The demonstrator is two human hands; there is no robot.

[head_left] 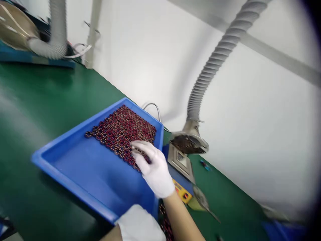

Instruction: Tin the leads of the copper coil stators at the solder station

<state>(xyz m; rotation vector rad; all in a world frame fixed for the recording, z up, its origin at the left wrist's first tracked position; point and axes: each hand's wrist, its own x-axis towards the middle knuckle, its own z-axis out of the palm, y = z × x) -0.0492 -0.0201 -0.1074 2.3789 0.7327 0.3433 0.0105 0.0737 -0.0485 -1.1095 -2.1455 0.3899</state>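
A blue plastic tray [82, 194] lies at an angle on the green bench. Many small dark-red, ring-shaped coils [122, 130] with copper-coloured bands stand packed in rows across its far part. Over the near edge of these rows is my right hand [152, 165], in a white glove. Its thumb and forefinger curve towards each other, tips close together at the coils; whatever they pinch is too small to make out. My left hand [140, 224], also white-gloved, is at the tray's near edge, low in view. Its fingers are hidden. More coils [165, 221] show beside my right forearm.
A grey extraction hose [213, 70] with a round hood [189, 142] hangs right of the tray. Below it sits a blue and yellow device [182, 190]. Small pliers [205, 165] lie by the white wall. Another hose [56, 30] and hood stand at far left.
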